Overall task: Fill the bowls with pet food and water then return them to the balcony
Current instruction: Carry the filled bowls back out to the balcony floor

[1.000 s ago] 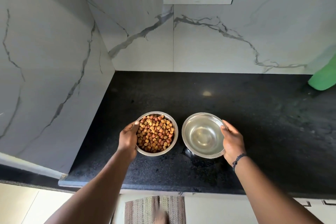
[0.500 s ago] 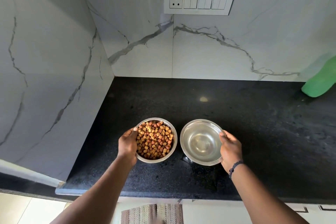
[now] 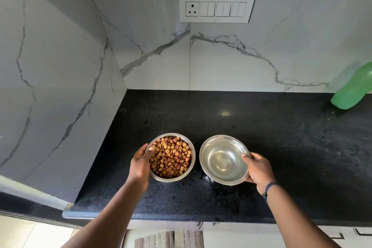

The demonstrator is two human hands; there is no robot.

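Counter [image 3: 281, 147]: black speckled stone, running into a corner of white marble-look wall; I place everything else relative to this counter.

Food bowl [image 3: 182, 177]: a steel bowl near the counter's front edge, towards its left end, heaped with brown and orange kibble [image 3: 171, 157].

Water bowl [image 3: 224, 160]: a second steel bowl just right of the food bowl, close beside it but not touching. It is tipped a little, its right side higher, and clear water sits in the bottom (shallow, from what I can see).

Left hand [image 3: 141, 164]: it grips the food bowl at the left rim, thumb hooked over the edge and touching the kibble, fingers curled under the side.

Right hand [image 3: 258, 168]: it grips the water bowl at the right rim, thumb over the lip, fingers underneath. A dark braided band [image 3: 268, 187] circles that wrist.

Bowl bottoms: whether either bowl is touching the counter or raised just off it, I cannot tell.

Switch plate [image 3: 217, 8]: white, on the wall above the back of the counter, one socket and a row of switches.

Green bottle [image 3: 354, 88]: at the counter's far right back corner, cut off by the frame edge.

Rug [image 3: 169, 239]: a striped one on the floor below the counter's front edge.
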